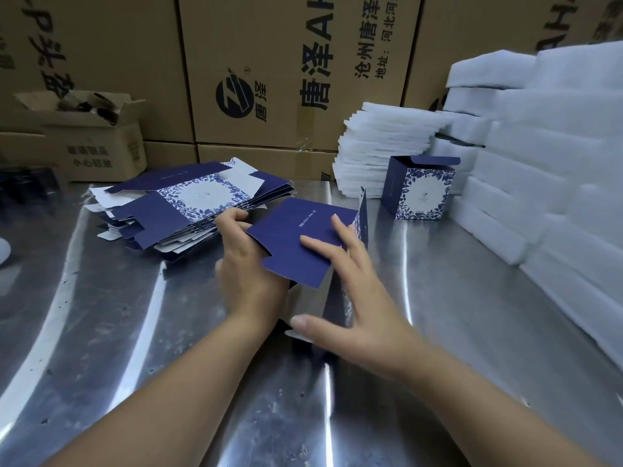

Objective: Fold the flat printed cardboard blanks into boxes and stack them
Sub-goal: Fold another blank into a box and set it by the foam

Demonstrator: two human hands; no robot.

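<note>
Head: carton (290,62) reads 唐泽; blank (283,246) lettering perhaps Chinese.

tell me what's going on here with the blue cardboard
A person is folding a dark blue blank into a box on the metal table. The left hand grips its left edge; the right hand presses flat on the top panel. A pile of flat blanks lies to the left, and one finished box stands behind, beside stacked white foam.
</note>
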